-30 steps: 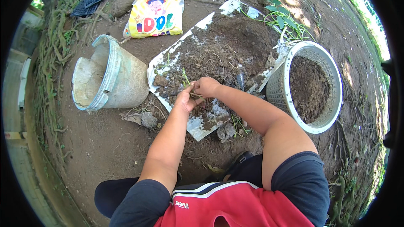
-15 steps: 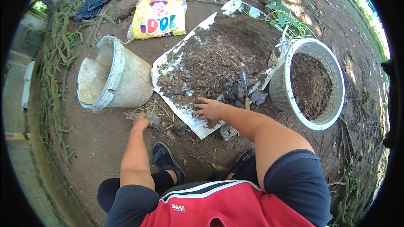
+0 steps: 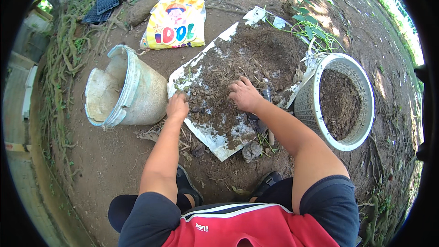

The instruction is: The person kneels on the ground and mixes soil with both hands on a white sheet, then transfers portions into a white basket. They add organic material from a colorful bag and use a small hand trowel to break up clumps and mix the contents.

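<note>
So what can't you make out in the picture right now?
All in the head view:
Anything within the left hand: hidden by the hand itself.
Middle of the hand tool: covered by the right forearm.
Floor of the white basket: covered by soil.
Contents of the yellow bag: hidden by its front.

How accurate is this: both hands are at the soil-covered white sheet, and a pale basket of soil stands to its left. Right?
Wrong side: the head view shows the pale basket of soil to the right of the white sheet. The left hand and right hand are indeed at the sheet.
</note>
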Action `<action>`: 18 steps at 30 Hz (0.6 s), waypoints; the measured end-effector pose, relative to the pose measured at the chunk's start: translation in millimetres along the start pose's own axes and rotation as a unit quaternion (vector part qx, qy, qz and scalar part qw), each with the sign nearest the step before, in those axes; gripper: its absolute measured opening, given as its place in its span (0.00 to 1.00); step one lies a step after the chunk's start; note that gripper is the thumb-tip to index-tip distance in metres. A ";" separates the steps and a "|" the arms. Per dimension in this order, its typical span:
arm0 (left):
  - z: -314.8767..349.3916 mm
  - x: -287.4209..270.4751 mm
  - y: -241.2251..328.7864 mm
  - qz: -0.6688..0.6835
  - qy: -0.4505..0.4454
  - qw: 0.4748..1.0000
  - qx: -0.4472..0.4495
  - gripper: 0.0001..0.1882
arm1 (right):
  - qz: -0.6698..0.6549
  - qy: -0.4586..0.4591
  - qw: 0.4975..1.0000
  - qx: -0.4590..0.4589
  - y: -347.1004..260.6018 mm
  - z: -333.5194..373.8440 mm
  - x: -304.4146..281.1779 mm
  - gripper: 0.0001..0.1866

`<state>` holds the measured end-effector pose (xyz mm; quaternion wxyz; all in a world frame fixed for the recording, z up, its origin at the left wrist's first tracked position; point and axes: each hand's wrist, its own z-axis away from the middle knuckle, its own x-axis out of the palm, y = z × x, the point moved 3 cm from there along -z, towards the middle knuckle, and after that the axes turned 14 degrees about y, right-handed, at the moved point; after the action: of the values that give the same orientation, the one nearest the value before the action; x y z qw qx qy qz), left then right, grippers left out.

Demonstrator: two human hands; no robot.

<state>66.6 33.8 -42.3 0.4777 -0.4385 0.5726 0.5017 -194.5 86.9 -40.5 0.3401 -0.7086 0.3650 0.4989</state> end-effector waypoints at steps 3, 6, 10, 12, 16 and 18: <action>-30.8 31.4 7.2 -0.038 0.018 0.999 0.032 0.16 | -0.034 -0.022 0.999 0.025 2.2 17.0 1.0 0.10; -53.0 54.9 0.2 -0.117 -0.025 0.992 0.036 0.17 | -0.074 -0.006 0.997 0.009 2.7 41.4 -0.1 0.10; -71.1 63.8 -4.7 -0.140 -0.023 0.989 0.040 0.13 | -0.107 0.095 0.986 0.090 19.4 67.9 2.7 0.14; -71.6 59.5 -4.3 -0.111 0.012 0.992 0.053 0.11 | -0.102 0.112 0.966 0.211 32.8 76.9 9.6 0.14; -53.9 51.4 -5.9 -0.079 -0.036 0.993 0.082 0.11 | -0.257 0.096 0.904 0.327 54.5 74.3 18.9 0.13; -39.1 45.8 -9.2 -0.066 -0.030 0.994 0.076 0.12 | -0.280 0.133 0.895 0.322 61.3 63.9 12.1 0.12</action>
<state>64.1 -7.1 -87.3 0.5585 -0.4224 0.5642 0.4373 -273.5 108.0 -76.6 0.6239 -0.6929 0.3335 0.1395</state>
